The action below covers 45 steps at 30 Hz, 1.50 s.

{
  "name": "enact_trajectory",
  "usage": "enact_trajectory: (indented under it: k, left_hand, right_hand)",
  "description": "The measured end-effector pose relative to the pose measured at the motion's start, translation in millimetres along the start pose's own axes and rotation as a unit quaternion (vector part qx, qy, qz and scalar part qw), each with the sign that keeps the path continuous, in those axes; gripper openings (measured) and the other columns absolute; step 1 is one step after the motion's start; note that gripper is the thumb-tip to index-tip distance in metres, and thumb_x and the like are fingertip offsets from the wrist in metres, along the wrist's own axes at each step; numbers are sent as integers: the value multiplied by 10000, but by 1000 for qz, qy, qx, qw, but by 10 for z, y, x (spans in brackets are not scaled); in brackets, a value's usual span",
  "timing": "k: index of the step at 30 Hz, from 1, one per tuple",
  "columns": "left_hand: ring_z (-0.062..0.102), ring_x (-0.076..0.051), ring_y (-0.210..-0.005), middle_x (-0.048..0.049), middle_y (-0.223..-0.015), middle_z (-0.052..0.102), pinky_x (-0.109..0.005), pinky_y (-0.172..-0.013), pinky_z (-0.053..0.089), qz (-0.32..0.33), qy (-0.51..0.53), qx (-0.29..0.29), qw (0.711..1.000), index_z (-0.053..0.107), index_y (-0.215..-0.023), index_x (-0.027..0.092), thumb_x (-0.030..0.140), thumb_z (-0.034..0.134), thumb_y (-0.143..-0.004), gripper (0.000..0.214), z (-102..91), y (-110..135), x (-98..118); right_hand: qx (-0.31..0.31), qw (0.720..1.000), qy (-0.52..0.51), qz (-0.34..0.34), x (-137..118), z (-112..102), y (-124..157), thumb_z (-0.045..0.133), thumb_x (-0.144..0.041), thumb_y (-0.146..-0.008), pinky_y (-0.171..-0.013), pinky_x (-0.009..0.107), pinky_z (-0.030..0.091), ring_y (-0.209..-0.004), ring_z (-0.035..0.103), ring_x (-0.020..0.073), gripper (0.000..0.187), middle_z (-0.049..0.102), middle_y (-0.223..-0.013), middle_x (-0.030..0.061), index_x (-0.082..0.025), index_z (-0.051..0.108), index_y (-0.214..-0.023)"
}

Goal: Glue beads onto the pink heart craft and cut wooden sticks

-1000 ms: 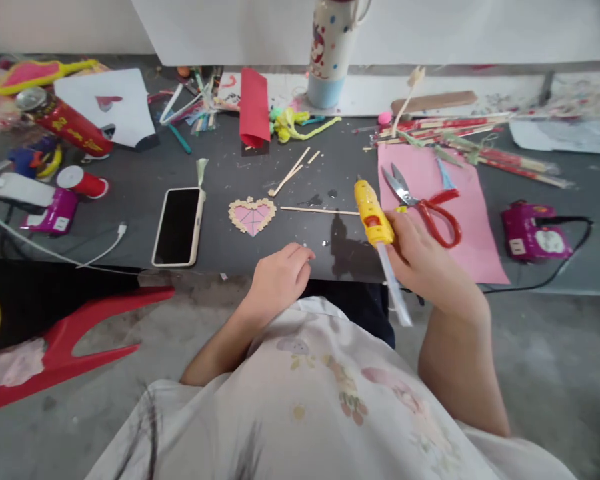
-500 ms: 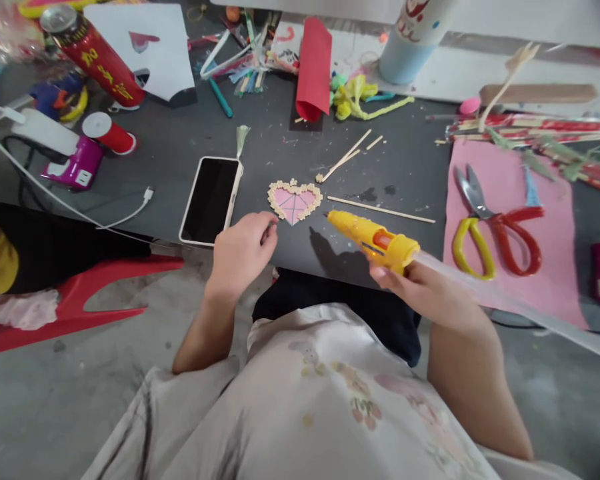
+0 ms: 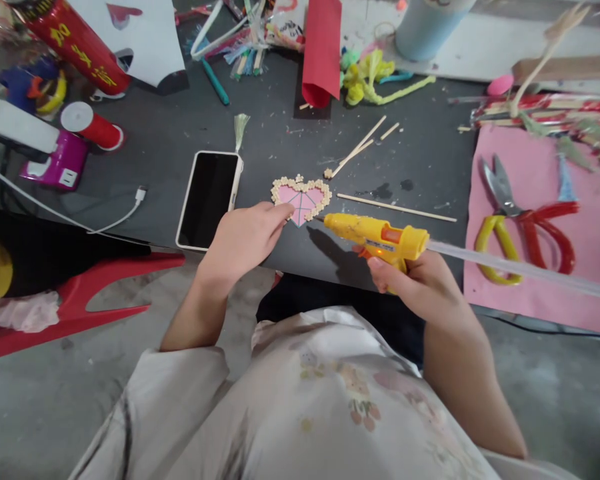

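A pink paper heart (image 3: 307,200) with dark drawn lines lies flat on the desk, small beige pieces around much of its edge. My left hand (image 3: 247,237) is closed at the heart's lower left side, its fingertips on the edge and hiding part of it. My right hand (image 3: 417,283) grips a yellow hot glue gun (image 3: 365,230) by the handle. A long clear glue stick (image 3: 505,267) sticks out of its back. The nozzle points left, close to the heart's lower right edge; whether they touch I cannot tell.
Left of the heart lies a phone (image 3: 210,200). Thin wooden sticks (image 3: 397,208) lie behind the glue gun. Pliers-like scissors (image 3: 510,207) rest on pink paper (image 3: 560,293) at right. Further back are a red paper roll (image 3: 321,57), a red can (image 3: 80,47) and a thread spool (image 3: 93,127).
My left hand has moved right onto the heart's edge. The glue gun has come closer to the heart, its nozzle now beside the lower right edge. The view has shifted slightly.
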<state>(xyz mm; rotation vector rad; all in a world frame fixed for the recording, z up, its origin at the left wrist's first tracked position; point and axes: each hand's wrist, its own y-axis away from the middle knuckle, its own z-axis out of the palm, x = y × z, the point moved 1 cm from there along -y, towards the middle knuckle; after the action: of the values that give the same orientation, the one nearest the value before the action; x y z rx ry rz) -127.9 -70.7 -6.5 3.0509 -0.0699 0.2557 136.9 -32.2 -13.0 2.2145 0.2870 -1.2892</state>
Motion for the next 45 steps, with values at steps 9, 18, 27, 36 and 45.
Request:
enact_trajectory:
  k: [9,18,27,36,45]
  left_hand:
    - [554,-129,-623,18,-668,614,-265,-561,293,-165,73,82,980,641,-869,229,413,599,-870,189,45,84,100]
    - [564,-118,-639,23,-718,618,-259,-586,359,-252,104,162,948,601,-940,209,412,612,-848,223,318,132,416]
    - [608,-140,-695,12,-745,617,-263,-611,385,-259,96,145,950,612,-994,217,367,627,-848,209,340,172,463]
    - [608,-137,-705,19,-745,625,-254,-600,369,-268,104,111,951,619,-1001,233,367,614,-857,197,279,165,469]
    - [585,-129,-679,18,-705,596,-260,-607,362,-270,99,160,944,595,-891,215,401,577,-896,187,339,106,451]
  right_hand:
    - [10,1000,6,7,-6,7,-46,617,-474,-841,-465,237,410,-517,516,119,311,558,-565,-8,-187,609,-722]
    - [33,999,16,-16,-94,-33,-105,625,-404,-836,-489,254,440,-550,529,130,258,616,-626,20,-193,601,-691]
    - [20,998,0,-52,-105,-93,-226,624,-350,-844,-501,255,460,-560,554,122,250,689,-749,42,-195,595,-649]
    - [13,999,14,-39,-74,-106,-284,622,-386,-832,-463,274,439,-506,542,144,266,613,-570,22,-203,597,-640]
    - [9,999,8,-30,-80,-97,-278,625,-361,-828,-489,269,449,-544,545,143,167,624,-620,11,-200,665,-845]
